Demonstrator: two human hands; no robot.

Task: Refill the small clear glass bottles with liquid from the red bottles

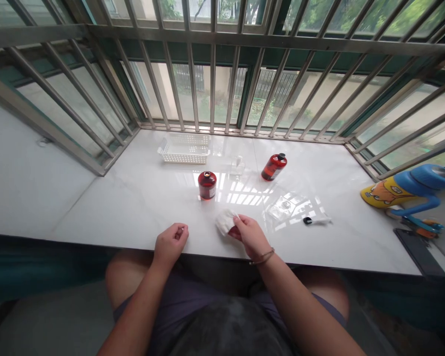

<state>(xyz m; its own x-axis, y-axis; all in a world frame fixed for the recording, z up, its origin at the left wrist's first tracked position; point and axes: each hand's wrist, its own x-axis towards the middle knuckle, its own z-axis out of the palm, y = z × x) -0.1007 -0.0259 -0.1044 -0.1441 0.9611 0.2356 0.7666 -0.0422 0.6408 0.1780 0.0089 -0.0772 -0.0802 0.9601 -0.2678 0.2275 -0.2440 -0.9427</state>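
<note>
Right grip (249, 236) closed on white cloth (225, 222)

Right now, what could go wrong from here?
Held near the white counter's front edge, the red item in the white cloth in my right hand could slip and fall. A bump could tip the upright red bottle. The clear container is hard to see in the glare.

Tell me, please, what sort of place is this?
It is probably a window bay or enclosed balcony in a home. Steel security bars cover the window, a white stone counter runs beneath them, and a plastic basket sits on the counter like an everyday household item.
</note>
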